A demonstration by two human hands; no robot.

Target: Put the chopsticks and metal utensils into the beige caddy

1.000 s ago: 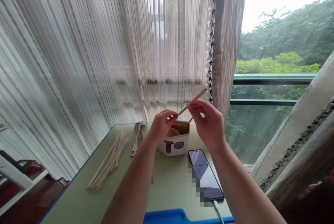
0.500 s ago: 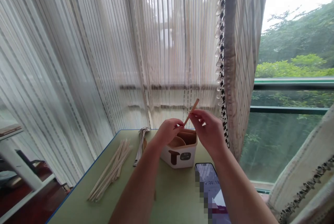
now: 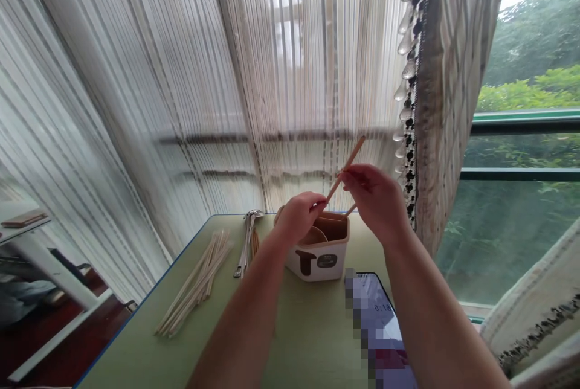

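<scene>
A wooden chopstick slants up to the right above a white and brown utensil holder. Its lower part is pinched by my left hand, over the holder's rim. Higher up, the fingertips of my right hand grip the same chopstick near its middle. A second stick leans out of the holder's right rear, partly hidden by my right hand. Inside the holder a curved brown divider shows; my left hand covers the holder's left side.
Left on the green table lies a bundle of pale wrapped chopsticks. Metal cutlery and brown sticks lie left of the holder. A phone rests by my right forearm. Striped curtains hang behind the table.
Both hands have risen slightly with the chopstick, and more of its length shows. The second stick in the holder has come into sight. The camera view has shifted a little.
</scene>
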